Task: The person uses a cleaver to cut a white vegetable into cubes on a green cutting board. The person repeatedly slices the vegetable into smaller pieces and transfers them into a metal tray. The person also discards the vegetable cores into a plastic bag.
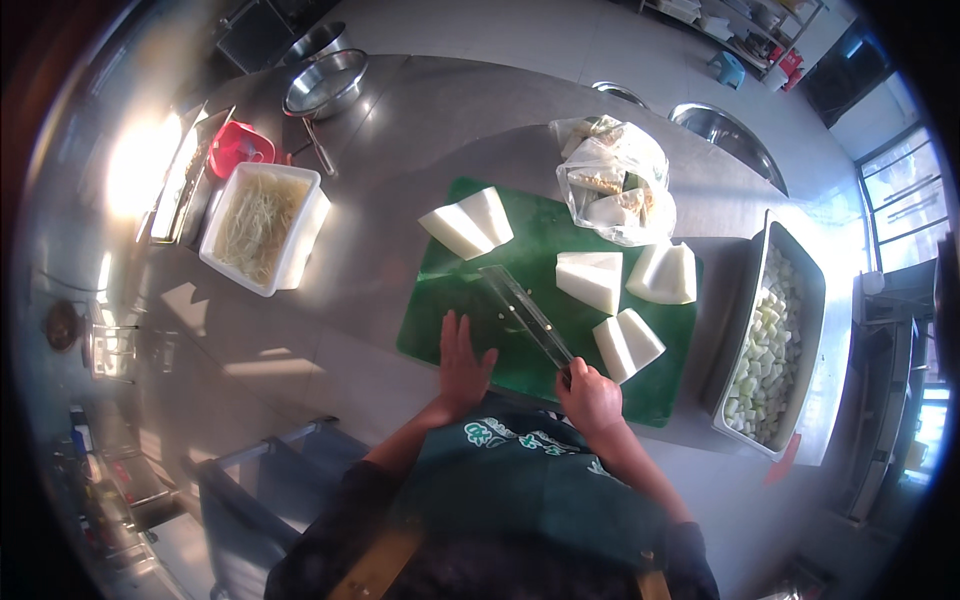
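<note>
My right hand (591, 397) grips the dark handle of a kitchen knife (529, 311), its blade slanting up and left over a green cutting board (517, 367). Flat near the board's lower left edge rests my left hand (463, 364), fingers apart and nothing in it. Peeled white pieces, apparently winter melon, stand on the board: a pair of pieces (471, 223) at the upper left, a wedge (592, 279) right of the blade, another piece (664, 274) at the right edge, and one (628, 345) above my right hand. Small pale scraps lie by the blade.
A clear plastic bag (619, 180) of melon trimmings overlaps the board's top right. Right stands a deep metal pan (816, 322) of white cubes. On the left are a white tub (300, 180) of pale shreds in liquid, a red plastic container (240, 150) and a steel bowl (326, 84).
</note>
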A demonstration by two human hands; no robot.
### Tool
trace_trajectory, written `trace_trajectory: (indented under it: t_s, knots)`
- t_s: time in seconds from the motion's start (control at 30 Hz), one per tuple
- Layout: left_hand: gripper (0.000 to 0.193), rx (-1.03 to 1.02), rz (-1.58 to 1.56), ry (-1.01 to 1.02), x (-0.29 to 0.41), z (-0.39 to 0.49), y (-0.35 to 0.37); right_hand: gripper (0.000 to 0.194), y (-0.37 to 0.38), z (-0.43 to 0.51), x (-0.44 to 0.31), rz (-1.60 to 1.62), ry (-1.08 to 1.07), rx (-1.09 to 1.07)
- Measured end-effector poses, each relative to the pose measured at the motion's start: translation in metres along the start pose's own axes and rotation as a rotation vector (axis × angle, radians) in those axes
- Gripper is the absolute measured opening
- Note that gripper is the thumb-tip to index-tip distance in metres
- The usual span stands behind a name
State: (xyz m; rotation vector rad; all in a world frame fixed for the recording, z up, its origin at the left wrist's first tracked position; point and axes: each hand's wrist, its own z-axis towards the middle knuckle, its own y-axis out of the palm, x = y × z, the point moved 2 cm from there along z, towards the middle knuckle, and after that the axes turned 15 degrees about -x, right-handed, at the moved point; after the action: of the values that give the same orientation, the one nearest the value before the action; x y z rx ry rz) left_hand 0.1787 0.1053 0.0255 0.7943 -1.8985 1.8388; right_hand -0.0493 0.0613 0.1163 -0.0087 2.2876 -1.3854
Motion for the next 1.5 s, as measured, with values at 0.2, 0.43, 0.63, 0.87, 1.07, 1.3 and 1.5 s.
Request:
trace_trajectory:
  t_s: [0.2, 0.43, 0.63, 0.87, 1.07, 1.3, 1.5]
  knots:
    - [0.078, -0.005, 0.005, 0.087, 0.027, 0.06, 0.019, 0.026, 0.004, 0.001, 0.007, 0.077, 0.03, -0.036]
    - [0.05, -0.041, 0.171, 0.141, 0.015, 0.102, 0.024, 0.024, 0.007, -0.003, 0.024, 0.553, 0.071, -0.098]
    - [0.025, -0.097, -0.152, 0.341, 0.002, 0.059, 0.005, 0.019, 0.029, -0.001, 0.06, 1.168, 0.204, -0.387]
    - [0.054, 0.132, -0.192, 0.203, 0.006, 0.098, 0.025, 0.018, 0.076, 0.017, 0.048, 1.338, 0.233, -0.453]
    - [0.069, 0.163, -0.597, 0.067, 0.011, 0.099, 0.022, 0.017, 0.078, 0.024, 0.016, 1.487, 0.229, -0.575]
    - [0.077, 0.028, -0.981, 0.29, 0.085, 0.106, -0.017, 0.013, 0.015, -0.004, 0.032, 1.688, 0.231, -0.535]
    - [0.075, -0.369, -0.22, 1.049, 0.171, 0.146, -0.051, 0.015, -0.039, -0.003, 0.051, 1.798, 0.207, -0.223]
